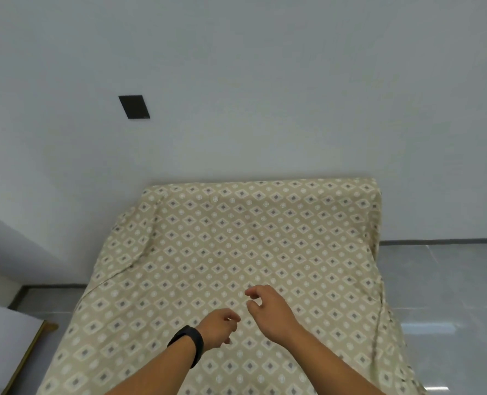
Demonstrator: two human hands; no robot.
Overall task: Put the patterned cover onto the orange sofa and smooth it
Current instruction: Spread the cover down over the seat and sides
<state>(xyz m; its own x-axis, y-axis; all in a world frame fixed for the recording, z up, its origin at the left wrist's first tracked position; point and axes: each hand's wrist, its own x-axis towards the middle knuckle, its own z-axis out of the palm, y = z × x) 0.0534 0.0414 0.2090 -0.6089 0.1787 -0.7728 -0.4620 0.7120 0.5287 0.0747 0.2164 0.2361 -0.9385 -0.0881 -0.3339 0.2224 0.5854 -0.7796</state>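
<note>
Beige diamond-patterned cover [236,238], mostly smooth

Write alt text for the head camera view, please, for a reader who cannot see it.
A beige patterned cover drapes the whole sofa, creased along its left side. Above it hover the left hand and right hand, fingers loosely curled, holding nothing.

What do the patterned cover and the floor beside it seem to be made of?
The patterned cover looks like thin woven cloth, matte: it drapes and creases along its left side. The floor looks like polished grey tile or stone, since it mirrors bright light.
</note>
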